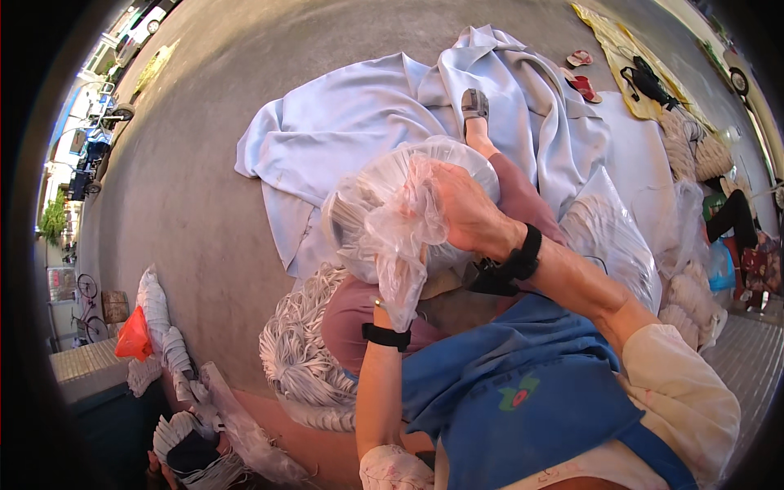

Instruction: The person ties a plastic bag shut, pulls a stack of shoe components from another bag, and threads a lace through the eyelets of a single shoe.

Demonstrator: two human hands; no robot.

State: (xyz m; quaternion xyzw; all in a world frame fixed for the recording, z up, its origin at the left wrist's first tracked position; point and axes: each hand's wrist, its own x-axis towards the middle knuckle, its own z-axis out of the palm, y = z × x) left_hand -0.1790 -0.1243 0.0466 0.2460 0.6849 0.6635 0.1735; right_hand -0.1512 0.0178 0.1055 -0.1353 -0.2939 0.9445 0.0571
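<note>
Where the clear plastic bag [392, 204] bunches over the lap | right hand [465, 214] clamps its gathered neck | left hand [382, 287] hidden behind it, grip unclear | white contents blurred

Sunlit grey pavement [196, 163], pale blue cloth [367, 114] spread

Bare pavement [196, 188] left; cord bundles [298, 351] crowding near knee

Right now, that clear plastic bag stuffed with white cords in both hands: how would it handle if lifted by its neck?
The clear thin plastic bag of white cord bundles looks floppy: its neck crumples where the right hand bunches it. Probably slippery, since the film is glossy. Likely bulky yet fairly light, though the left hand, mostly hidden beneath, seems to support it.
</note>
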